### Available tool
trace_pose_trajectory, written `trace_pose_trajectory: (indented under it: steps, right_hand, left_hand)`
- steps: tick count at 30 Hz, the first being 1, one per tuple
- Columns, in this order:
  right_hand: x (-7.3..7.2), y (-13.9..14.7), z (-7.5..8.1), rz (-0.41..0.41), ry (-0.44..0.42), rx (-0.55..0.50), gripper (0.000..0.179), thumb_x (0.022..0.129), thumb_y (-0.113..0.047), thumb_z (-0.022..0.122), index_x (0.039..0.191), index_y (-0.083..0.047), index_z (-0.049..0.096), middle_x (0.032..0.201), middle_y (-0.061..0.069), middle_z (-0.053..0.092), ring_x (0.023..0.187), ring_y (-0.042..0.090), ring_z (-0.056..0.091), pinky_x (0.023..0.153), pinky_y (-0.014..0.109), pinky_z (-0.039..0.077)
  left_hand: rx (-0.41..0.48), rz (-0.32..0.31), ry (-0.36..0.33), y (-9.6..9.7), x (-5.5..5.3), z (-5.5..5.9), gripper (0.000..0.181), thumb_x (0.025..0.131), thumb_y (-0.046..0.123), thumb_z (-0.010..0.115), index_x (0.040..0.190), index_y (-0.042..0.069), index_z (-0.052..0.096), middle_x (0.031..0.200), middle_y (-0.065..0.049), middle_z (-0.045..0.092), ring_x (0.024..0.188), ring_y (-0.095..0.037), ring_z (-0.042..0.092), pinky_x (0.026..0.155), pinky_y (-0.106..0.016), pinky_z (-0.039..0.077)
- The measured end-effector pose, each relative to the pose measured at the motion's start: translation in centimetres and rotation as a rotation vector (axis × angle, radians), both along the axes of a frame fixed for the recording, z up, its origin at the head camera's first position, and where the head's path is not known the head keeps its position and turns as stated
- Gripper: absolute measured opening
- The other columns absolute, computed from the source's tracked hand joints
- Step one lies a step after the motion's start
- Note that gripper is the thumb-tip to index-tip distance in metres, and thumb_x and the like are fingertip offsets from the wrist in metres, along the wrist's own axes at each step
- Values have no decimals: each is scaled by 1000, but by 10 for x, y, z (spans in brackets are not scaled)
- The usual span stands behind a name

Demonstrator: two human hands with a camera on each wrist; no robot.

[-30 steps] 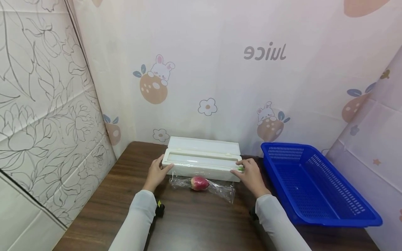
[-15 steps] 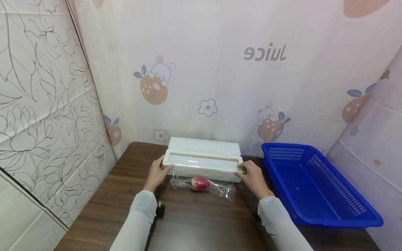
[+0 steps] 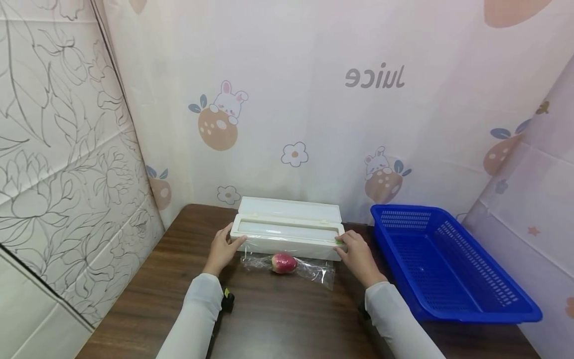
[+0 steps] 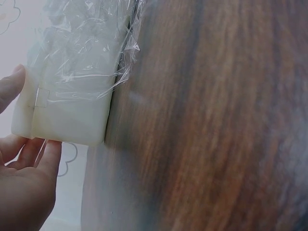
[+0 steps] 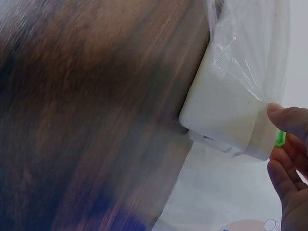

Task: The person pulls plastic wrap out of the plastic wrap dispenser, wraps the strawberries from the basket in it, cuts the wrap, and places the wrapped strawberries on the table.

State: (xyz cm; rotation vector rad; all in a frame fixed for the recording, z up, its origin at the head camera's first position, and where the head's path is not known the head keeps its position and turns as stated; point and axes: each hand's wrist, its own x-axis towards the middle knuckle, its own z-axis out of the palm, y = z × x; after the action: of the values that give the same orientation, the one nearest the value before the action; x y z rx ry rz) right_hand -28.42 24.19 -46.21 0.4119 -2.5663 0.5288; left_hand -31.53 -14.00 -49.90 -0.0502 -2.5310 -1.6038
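A white cling film dispenser (image 3: 287,244) stands at the back of the table, its lid (image 3: 291,208) tipped back against the wall. Clear cling film (image 3: 320,273) hangs over its front and lies round a red-and-cream fruit (image 3: 284,263) on the table. My left hand (image 3: 222,249) grips the dispenser's left end, thumb over the front edge and fingers against the end wall (image 4: 57,122). At the other end, the thumb and fingers of my right hand (image 3: 357,254) close round the corner, with a small green slide cutter (image 5: 280,138) between them.
A blue perforated basket (image 3: 405,271) stands on the right side of the brown wooden table (image 3: 287,319). Printed curtains (image 3: 287,99) hang close behind the table and at both sides.
My right fingertips have shifted slightly, and the green cutter sits a little further in from the dispenser's right end. The left hand, dispenser and fruit have kept their places.
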Motion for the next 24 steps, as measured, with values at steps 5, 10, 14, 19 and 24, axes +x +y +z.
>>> trace_pose_trajectory:
  steps: [5, 10, 14, 19, 24]
  right_hand:
    - [0, -1, 1, 12, 18, 23, 26, 76, -16, 77, 96, -3, 68, 95, 8, 62, 89, 23, 53, 76, 44, 52]
    - [1, -1, -1, 17, 24, 32, 25, 76, -16, 76, 97, -4, 68, 95, 7, 61, 89, 23, 53, 76, 44, 53]
    - [1, 0, -5, 46, 59, 32, 25, 77, -13, 76, 99, -5, 68, 94, 6, 61, 89, 22, 54, 77, 44, 53]
    - [-1, 0, -8, 90, 95, 37, 25, 77, -10, 75, 101, -7, 69, 94, 4, 62, 89, 21, 54, 77, 44, 54]
    - [-3, 2, -7, 160, 110, 38, 29, 74, -3, 75, 103, -7, 69, 95, 5, 64, 92, 21, 55, 79, 44, 54]
  left_hand:
    - [2, -1, 19, 0, 0, -1, 79, 84, 42, 66, 143, 1, 31, 139, -25, 35, 126, -32, 37, 104, -43, 39]
    - [7, 0, 17, -1, 1, -2, 79, 84, 43, 65, 143, 2, 31, 139, -24, 34, 127, -32, 36, 104, -44, 38]
    - [6, -2, 18, -1, 1, -2, 80, 84, 44, 65, 143, 2, 31, 139, -24, 34, 126, -32, 36, 104, -44, 38]
    - [9, -3, 22, -1, 1, -2, 80, 84, 45, 64, 144, 3, 31, 138, -24, 35, 125, -32, 37, 104, -44, 39]
    - [11, -3, 20, 0, 3, -1, 81, 84, 46, 64, 144, 3, 31, 138, -24, 35, 125, -32, 37, 104, -44, 39]
